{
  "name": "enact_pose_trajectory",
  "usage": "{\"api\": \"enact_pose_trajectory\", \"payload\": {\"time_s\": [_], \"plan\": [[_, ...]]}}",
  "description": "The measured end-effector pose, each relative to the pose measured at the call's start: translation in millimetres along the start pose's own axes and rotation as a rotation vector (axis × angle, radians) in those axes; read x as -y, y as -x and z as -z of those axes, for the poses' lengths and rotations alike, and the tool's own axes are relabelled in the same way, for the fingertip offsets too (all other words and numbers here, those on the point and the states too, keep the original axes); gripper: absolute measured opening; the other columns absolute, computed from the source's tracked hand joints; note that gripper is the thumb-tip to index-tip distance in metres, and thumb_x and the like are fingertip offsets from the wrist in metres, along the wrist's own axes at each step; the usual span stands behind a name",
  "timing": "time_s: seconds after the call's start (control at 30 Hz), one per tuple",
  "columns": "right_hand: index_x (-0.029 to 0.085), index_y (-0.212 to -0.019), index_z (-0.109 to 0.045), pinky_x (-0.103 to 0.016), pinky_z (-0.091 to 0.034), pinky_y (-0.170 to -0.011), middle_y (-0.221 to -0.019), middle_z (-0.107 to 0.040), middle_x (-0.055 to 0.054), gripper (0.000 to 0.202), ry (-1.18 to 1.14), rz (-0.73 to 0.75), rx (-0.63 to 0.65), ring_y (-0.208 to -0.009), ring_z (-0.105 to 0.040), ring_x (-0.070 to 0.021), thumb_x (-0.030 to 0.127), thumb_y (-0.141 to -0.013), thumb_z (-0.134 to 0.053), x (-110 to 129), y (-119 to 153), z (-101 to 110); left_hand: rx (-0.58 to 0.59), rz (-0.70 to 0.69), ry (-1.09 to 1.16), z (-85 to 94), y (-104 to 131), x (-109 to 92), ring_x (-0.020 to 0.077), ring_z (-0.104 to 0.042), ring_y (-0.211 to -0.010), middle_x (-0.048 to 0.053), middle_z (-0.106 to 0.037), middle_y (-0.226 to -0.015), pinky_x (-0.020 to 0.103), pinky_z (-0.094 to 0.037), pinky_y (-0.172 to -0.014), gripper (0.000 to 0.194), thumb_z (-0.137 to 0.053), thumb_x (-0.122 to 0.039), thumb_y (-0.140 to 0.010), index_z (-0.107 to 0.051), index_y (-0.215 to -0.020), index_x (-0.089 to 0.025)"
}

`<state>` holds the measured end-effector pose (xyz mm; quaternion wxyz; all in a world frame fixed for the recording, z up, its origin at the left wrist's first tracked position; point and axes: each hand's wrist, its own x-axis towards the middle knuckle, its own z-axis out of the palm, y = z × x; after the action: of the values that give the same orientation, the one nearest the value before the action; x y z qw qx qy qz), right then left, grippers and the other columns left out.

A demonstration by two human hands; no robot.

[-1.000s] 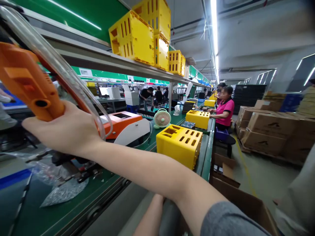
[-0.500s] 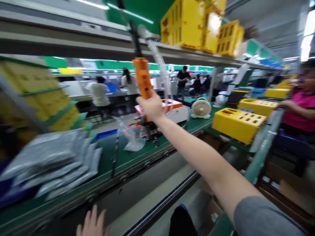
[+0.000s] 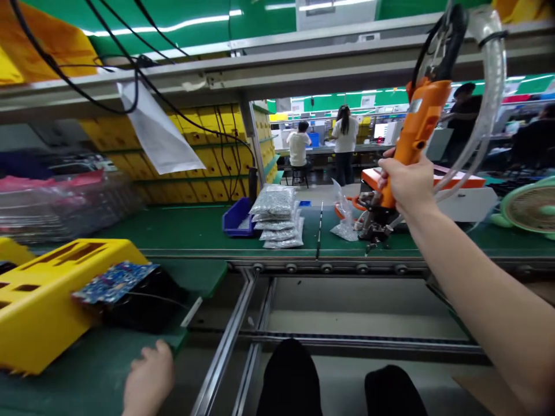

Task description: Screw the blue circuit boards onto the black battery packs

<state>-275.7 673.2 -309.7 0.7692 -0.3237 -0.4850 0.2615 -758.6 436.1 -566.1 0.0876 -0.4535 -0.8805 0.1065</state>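
My right hand (image 3: 411,179) is wrapped around an orange electric screwdriver (image 3: 418,130), held upright with its metal nose end pointing down over the bench. A black cable and a clear hose (image 3: 492,86) run up from its top. Low on the left, my left hand (image 3: 150,375) is curled at the edge of a green board (image 3: 104,358); its fingertips are partly hidden. On that board stands a yellow plastic housing (image 3: 52,306), with a blue circuit board (image 3: 119,281) and a black part (image 3: 147,303) beside it.
Bagged small parts (image 3: 277,214) are stacked by a blue bin (image 3: 238,218) on the green bench. An orange and white machine (image 3: 463,199) and a green fan (image 3: 531,205) stand at right. A metal rail (image 3: 229,341) crosses below. A white sheet (image 3: 160,133) and cables hang overhead.
The view has swung left, bringing the yellow housing and circuit board into sight. My left hand has gone from spread fingers to curled at the green board. The right hand still holds the screwdriver.
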Motion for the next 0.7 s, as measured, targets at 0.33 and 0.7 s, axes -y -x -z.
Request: {"api": "enact_pose_trajectory", "payload": {"time_s": [0.33, 0.7], "plan": [[0.023, -0.076, -0.051, -0.025, -0.037, -0.034, -0.047, -0.045, 0.007, 0.015, -0.045, -0.035, 0.055, -0.037, -0.042, -0.0100, 0.018, -0.065, -0.060, 7.0, 25.5, -13.8, -0.009, -0.131, -0.084, -0.1, 26.7, -39.9, 0.0324, -0.064, -0.088, 0.037, -0.056, -0.106, 0.035, -0.041, -0.076, 0.052, -0.027, -0.006, -0.077, -0.044, -0.122, 0.013], [0.026, -0.076, -0.054, -0.027, -0.036, -0.034, -0.050, -0.045, 0.005, 0.015, -0.110, -0.085, 0.099, -0.037, -0.043, -0.0101, 0.019, -0.066, -0.064, 10.8, 33.6, -6.1, 0.217, -0.508, 0.201, 55.2, 138.4, -175.1, 0.0392, -0.046, -0.121, 0.034, -0.046, -0.129, 0.048, -0.037, -0.099, 0.068, -0.042, -0.044, -0.083, -0.041, -0.133, 0.002]]}}
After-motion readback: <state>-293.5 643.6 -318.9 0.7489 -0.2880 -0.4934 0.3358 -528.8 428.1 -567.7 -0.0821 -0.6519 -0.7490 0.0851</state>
